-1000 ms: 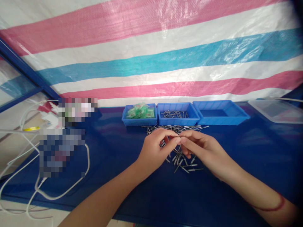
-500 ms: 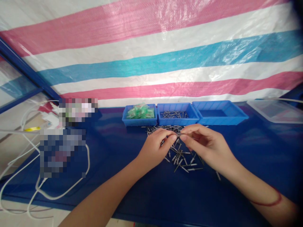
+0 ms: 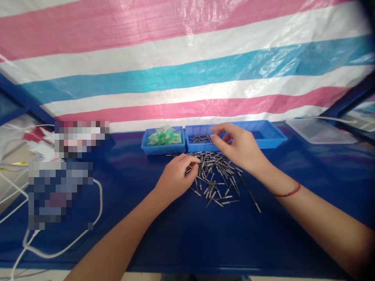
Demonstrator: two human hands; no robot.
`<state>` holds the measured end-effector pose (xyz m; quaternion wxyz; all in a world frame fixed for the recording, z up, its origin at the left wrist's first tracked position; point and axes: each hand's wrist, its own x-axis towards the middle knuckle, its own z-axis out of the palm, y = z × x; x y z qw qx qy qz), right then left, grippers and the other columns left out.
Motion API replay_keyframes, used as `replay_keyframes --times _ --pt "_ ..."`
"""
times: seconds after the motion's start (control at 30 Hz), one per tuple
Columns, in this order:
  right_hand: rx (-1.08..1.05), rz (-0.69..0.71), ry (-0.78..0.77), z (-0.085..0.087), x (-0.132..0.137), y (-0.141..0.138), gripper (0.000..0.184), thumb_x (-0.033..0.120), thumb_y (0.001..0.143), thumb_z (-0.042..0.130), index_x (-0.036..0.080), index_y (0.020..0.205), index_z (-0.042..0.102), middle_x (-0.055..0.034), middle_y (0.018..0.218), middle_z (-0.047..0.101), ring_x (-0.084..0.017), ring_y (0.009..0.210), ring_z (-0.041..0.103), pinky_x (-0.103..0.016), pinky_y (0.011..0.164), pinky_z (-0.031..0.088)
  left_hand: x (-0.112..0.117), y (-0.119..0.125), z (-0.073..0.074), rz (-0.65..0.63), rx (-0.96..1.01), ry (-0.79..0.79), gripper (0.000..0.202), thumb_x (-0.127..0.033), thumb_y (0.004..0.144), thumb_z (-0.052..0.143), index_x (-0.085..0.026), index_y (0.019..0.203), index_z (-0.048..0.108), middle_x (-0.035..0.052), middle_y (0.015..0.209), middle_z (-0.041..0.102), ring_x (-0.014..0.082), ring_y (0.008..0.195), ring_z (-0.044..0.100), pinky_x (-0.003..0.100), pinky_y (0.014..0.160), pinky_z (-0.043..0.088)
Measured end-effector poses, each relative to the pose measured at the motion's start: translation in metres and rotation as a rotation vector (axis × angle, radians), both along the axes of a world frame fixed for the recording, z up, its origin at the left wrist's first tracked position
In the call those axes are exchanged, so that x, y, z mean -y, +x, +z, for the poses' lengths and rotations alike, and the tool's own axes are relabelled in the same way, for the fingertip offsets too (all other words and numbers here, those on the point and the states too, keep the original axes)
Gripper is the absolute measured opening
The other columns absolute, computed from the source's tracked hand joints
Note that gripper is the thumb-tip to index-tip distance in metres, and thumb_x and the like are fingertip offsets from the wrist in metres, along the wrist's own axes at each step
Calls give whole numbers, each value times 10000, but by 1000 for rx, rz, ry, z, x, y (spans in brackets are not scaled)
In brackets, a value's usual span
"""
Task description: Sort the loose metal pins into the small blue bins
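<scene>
Your left hand [image 3: 178, 178] rests on the dark blue worktop [image 3: 181, 238] at the left edge of the loose pile of small grey metal pins [image 3: 218, 175]. Its fingers are curled in, thumb against forefinger, pinching a few pins at the tips. Resting there probably steadies the pinch.

Your right hand [image 3: 238, 145] is raised above the far side of the pile, over the middle blue plastic tray [image 3: 202, 148], which has more pins inside. Thumb and forefinger are drawn close, the other fingers loosely bent. Whether anything sits between them is too small to tell.

The pile lies between and just below both hands, at centre frame. The three trays stand side by side along the back of the worktop, apparently for short reaches. The left blue plastic tray [image 3: 162, 149] contains pale green parts. The right blue plastic tray [image 3: 274, 136] is partly hidden by your right hand.

White cables [image 3: 98, 203] loop at lower left.
</scene>
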<state>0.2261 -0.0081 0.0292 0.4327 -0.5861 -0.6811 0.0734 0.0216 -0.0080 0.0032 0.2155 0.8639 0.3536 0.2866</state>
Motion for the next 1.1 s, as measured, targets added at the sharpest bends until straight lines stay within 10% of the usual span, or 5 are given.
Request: replay_keyframes --times 0.37,0.6,1.1 --pt "303 447 -214 -26 36 13 188 100 791 527 203 828 679 -40 845 651 -146 696 607 -264 646 453 13 13 -1 -139 -318 162 202 -251 907 484 -201 918 679 37 869 653 171 809 584 296 750 421" --pt "410 479 -273 -34 35 15 178 157 853 508 226 848 672 -51 885 638 -179 767 629 -294 689 460 13 10 0 -111 -266 138 214 -255 916 471 -190 932 674 51 879 664 183 830 600 312 786 438" --pt "-384 406 -378 -26 52 -17 249 444 872 542 207 846 616 -23 812 622 -145 672 542 -258 574 433 18 14 4 89 236 -210 170 -353 834 633 -191 872 670 1 815 694 118 684 587 236 667 458"
